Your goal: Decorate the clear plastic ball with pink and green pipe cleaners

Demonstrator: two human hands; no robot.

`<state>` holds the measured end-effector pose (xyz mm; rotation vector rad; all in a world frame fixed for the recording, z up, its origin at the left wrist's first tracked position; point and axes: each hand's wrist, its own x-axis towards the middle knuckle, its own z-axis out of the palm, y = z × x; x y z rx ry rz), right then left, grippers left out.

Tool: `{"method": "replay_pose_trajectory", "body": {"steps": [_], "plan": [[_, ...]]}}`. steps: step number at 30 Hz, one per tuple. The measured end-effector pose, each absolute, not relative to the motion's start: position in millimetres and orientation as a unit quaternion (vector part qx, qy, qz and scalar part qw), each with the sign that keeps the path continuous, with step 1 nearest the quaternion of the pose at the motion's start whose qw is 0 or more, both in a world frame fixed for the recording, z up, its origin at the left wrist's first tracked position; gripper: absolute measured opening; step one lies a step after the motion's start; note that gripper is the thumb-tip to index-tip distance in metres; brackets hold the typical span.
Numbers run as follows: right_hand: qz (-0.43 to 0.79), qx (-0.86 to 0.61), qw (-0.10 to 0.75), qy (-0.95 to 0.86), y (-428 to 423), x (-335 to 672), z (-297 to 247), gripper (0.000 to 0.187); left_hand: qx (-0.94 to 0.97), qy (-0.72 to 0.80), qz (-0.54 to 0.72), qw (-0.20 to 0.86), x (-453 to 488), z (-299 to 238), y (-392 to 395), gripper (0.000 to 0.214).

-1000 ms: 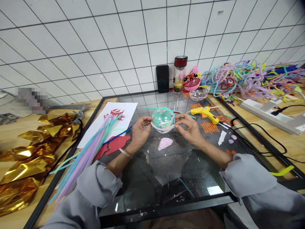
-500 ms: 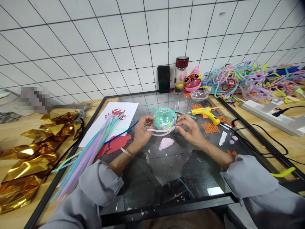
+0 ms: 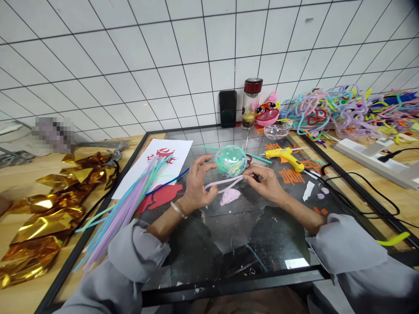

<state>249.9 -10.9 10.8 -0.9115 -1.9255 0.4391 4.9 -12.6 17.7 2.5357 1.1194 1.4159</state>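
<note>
Between my hands lies a clear dome-like ball (image 3: pixel 231 160) with green and mixed colours inside. My right hand (image 3: pixel 262 179) pinches the end of a pale lilac pipe cleaner (image 3: pixel 225 181), which is bent into a loop in front of the ball. My left hand (image 3: pixel 199 182) is open, thumb and fingers apart, at the left end of that loop. Whether its palm touches the pipe cleaner I cannot tell. A crumpled pale pink piece (image 3: pixel 229 197) lies on the glass just below the loop.
A yellow glue gun (image 3: pixel 285 158) lies right of the ball, its cable trailing rightward. Pipe cleaners (image 3: pixel 131 196) and white paper (image 3: pixel 126 176) lie at left, beside gold foil (image 3: pixel 42 226). Behind stand a phone (image 3: pixel 228 109) and glass bottle (image 3: pixel 250 102); a power strip (image 3: pixel 373 161) is at right.
My left fingers have spread and come off the pipe cleaner they pinched beside the ball. My right hand has drawn its end slightly down and away from the ball. The view has shifted a little.
</note>
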Motion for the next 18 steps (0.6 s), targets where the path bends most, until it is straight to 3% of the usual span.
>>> {"method": "replay_pose_trajectory", "body": {"steps": [4, 8, 18], "plan": [[0.182, -0.369, 0.464, -0.785, -16.5, 246.3, 16.3, 0.018, 0.825, 0.313, 0.463, -0.089, 14.1, 28.4, -26.6, 0.030], [0.186, -0.356, 0.470, -0.786, -26.8, 237.0, 23.5, 0.019, 0.850, 0.326, 0.399, -0.112, 28.3, 36.4, -35.7, 0.014], [0.200, -0.355, 0.509, -0.758, -41.2, 225.9, 26.2, 0.013, 0.858, 0.335, 0.378, -0.091, 39.7, 32.9, -42.2, 0.017]]}}
